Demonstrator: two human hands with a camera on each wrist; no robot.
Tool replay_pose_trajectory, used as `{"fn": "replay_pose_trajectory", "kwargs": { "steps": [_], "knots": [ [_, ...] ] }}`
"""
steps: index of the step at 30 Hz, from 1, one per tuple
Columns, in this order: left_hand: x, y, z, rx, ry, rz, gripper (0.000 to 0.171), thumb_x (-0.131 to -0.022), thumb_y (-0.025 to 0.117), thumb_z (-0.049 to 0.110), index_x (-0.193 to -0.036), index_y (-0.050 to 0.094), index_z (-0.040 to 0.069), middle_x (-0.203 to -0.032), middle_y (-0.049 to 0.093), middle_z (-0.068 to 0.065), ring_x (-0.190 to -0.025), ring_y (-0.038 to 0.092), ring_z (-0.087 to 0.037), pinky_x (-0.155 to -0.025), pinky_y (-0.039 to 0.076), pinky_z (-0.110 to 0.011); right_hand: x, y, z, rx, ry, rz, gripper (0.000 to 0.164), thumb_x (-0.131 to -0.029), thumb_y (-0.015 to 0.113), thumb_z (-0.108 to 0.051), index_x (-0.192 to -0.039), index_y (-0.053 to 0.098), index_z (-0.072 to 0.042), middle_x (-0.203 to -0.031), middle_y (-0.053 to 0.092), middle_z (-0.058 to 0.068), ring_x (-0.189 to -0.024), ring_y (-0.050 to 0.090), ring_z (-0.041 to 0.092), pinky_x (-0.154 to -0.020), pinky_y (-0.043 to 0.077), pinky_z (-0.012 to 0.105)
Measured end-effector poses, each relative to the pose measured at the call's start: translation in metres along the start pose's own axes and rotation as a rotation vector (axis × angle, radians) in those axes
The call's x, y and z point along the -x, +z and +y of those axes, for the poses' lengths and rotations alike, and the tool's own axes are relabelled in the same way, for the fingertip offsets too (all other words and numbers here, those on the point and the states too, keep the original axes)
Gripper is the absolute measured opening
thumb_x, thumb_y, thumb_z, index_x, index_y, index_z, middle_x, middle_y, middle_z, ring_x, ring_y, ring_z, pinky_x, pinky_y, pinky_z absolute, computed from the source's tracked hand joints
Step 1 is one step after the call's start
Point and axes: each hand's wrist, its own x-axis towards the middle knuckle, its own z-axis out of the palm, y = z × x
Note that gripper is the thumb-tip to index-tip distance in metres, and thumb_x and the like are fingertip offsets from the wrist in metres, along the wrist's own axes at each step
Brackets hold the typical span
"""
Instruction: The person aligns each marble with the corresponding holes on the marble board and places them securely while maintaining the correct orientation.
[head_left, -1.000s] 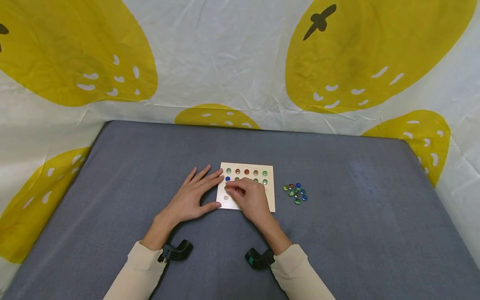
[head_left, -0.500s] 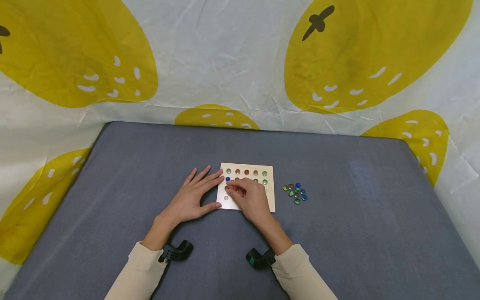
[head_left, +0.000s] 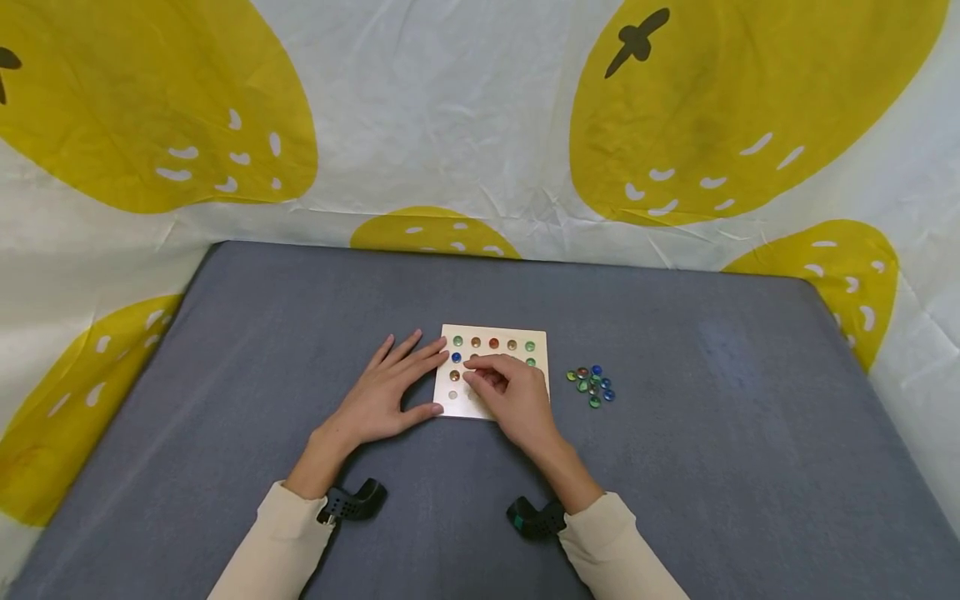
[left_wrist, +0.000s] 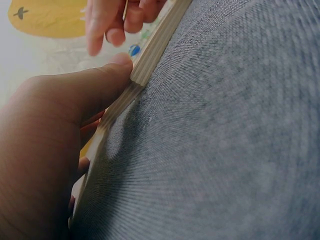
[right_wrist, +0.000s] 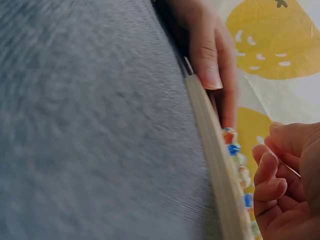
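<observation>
Board (head_left: 462,407): under our right hand (head_left: 521,406), touching our left hand (head_left: 381,397).
Right hand: released, forefinger and thumb parted.
Brown marble (head_left: 454,376): on the board, just left of those fingertips.
Left hand: released, fingers spread, thumb on the board's edge.
Loose marbles (head_left: 582,387): on our grey cloth (head_left: 697,467), right of the right hand.

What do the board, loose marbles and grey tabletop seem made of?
Board: probably wood, perhaps plywood, smooth and pale; its edge shows layered stripes. Loose marbles: likely glass, glossy and translucent, with highlights. Grey tabletop: apparently matte fabric, showing woven texture.
</observation>
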Motion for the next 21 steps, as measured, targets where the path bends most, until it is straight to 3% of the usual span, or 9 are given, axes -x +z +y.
{"fn": "replay_pose_trajectory", "kwargs": {
  "steps": [12,21],
  "knots": [
    [-0.001,-0.001,0.0,-0.009,-0.013,-0.01,0.071,-0.089,0.061,0.051,-0.148,0.04,0.018,-0.154,0.031,0.003,-0.143,0.019,-0.028,-0.115,0.005,-0.052,0.007,-0.033,-0.008,0.012,-0.017,0.02,0.012,-0.088,0.072,-0.019,-0.098,0.075,-0.014,-0.081,0.064,-0.008,-0.063,0.052,0.009,-0.054,0.045,0.023],
    [0.0,-0.001,0.001,-0.003,-0.012,-0.008,0.071,-0.089,0.062,0.05,-0.148,0.04,0.017,-0.154,0.031,0.002,-0.143,0.019,-0.028,-0.115,0.005,-0.052,0.019,-0.061,-0.006,0.03,-0.06,0.09,0.012,-0.085,0.074,-0.013,-0.097,0.075,-0.01,-0.081,0.065,-0.008,-0.063,0.054,0.01,-0.053,0.045,0.021]
  ]
}}
